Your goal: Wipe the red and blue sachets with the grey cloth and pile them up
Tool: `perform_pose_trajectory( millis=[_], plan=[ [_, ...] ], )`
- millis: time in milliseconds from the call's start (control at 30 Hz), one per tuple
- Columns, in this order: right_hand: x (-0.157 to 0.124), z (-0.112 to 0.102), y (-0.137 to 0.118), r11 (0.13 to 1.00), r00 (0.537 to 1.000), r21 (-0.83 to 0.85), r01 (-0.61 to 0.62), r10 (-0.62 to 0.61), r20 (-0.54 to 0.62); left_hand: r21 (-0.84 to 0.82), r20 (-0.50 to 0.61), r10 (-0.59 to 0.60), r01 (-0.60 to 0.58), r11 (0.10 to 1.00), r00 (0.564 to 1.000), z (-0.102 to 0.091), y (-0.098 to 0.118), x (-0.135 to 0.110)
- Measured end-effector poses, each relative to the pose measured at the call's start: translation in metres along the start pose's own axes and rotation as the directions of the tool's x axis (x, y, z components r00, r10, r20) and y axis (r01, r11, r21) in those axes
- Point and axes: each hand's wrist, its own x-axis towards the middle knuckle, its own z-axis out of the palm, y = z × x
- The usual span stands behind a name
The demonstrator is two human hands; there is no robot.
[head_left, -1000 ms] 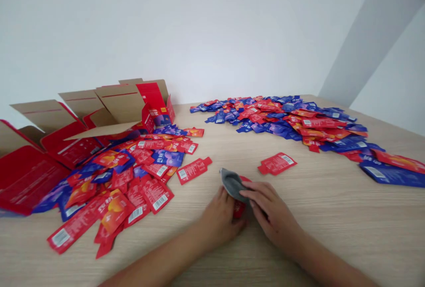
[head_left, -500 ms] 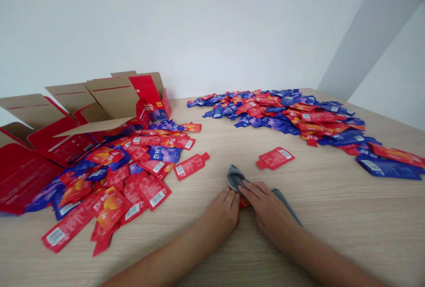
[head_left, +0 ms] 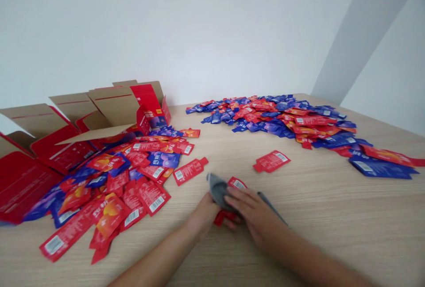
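In the lower middle of the head view, my left hand (head_left: 205, 217) grips a red sachet (head_left: 236, 182) that is largely covered. My right hand (head_left: 254, 214) holds a grey cloth (head_left: 219, 192) over it, fingers pressed together on the fabric. One end of the sachet with its barcode shows beyond the right fingers, and more red shows beneath the hands. The cloth's tail sticks out to the right of my right hand. Just beyond my hands lie two single red sachets, one to the left (head_left: 189, 171) and one to the right (head_left: 271, 162).
A heap of red and blue sachets (head_left: 133, 167) lies on the left, against opened red cardboard boxes (head_left: 59, 150) with raised flaps. Another long heap (head_left: 282, 116) stretches across the back and right of the wooden table (head_left: 318, 216). A white wall (head_left: 212, 30) stands behind.
My hands have shifted slightly left and apart, the cloth moving with them. The barcoded end of the red sachet now shows beyond my right fingers. The camera view has tilted slightly.
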Motion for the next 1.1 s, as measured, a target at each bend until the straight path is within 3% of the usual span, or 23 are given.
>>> perform_pose_trajectory(
  millis=[33,100,200,333,400,500,600,667,733,767,800,900,967,1000,1033,1100],
  plan=[
    [0.002,0.002,-0.004,0.999,0.995,-0.035,0.001,0.003,0.102,-0.004,-0.001,0.003,-0.003,1.0,1.0,0.0,-0.001,0.0],
    [0.007,0.006,-0.005,0.992,0.981,-0.121,-0.047,0.069,0.182,-0.025,0.018,0.001,0.0,1.0,1.0,0.0,-0.002,0.0],
    [0.008,0.009,0.0,0.975,0.979,-0.201,-0.091,0.124,0.16,-0.071,0.057,-0.026,0.03,0.997,0.998,-0.003,-0.001,0.001],
    [0.005,0.012,-0.001,0.984,0.981,-0.178,0.0,0.034,0.189,-0.058,0.046,-0.021,0.024,0.998,0.999,-0.002,-0.004,0.003],
    [0.005,0.011,0.001,0.985,0.984,-0.171,-0.006,0.037,0.174,-0.071,0.033,-0.008,0.01,0.997,0.999,-0.001,-0.007,0.003],
    [0.005,0.005,0.014,0.98,0.989,-0.166,-0.108,0.123,0.081,-0.12,0.022,0.0,0.003,0.993,1.0,-0.006,-0.005,0.002],
    [-0.001,-0.003,0.027,0.982,0.986,-0.089,-0.168,0.168,-0.007,-0.161,-0.091,0.054,-0.068,0.985,0.994,-0.023,0.018,-0.007],
    [-0.005,-0.007,0.029,0.986,0.984,-0.027,-0.166,0.164,-0.065,-0.22,-0.291,0.173,-0.242,0.945,0.941,-0.038,0.045,-0.014],
    [-0.005,-0.011,0.027,0.986,0.975,0.012,-0.168,0.168,-0.145,-0.263,-0.48,0.293,-0.454,0.851,0.827,-0.05,0.072,-0.019],
    [-0.005,-0.013,0.027,0.985,0.966,0.023,-0.172,0.173,-0.19,-0.263,-0.519,0.321,-0.505,0.822,0.793,-0.053,0.082,-0.019],
    [-0.003,-0.014,0.026,0.983,0.955,0.03,-0.18,0.182,-0.235,-0.254,-0.52,0.333,-0.515,0.819,0.787,-0.052,0.089,-0.016],
    [-0.001,-0.02,0.035,0.976,0.908,0.044,-0.214,0.215,-0.359,-0.12,-0.368,0.292,-0.356,0.927,0.883,-0.031,0.085,0.004],
    [-0.001,-0.025,0.048,0.971,0.868,0.044,-0.237,0.232,-0.438,0.124,-0.225,0.266,-0.244,0.962,0.937,-0.005,0.068,0.028],
    [-0.003,-0.027,0.056,0.967,0.848,0.039,-0.253,0.241,-0.472,0.301,-0.175,0.264,-0.204,0.932,0.949,0.01,0.059,0.042],
    [-0.004,-0.029,0.064,0.961,0.829,0.03,-0.274,0.251,-0.5,0.483,-0.103,0.329,-0.242,0.842,0.939,0.025,0.05,0.056],
    [-0.008,-0.034,0.076,0.948,0.803,0.008,-0.317,0.274,-0.529,0.708,0.127,0.459,-0.404,0.579,0.879,0.053,0.034,0.082]
  ],
)
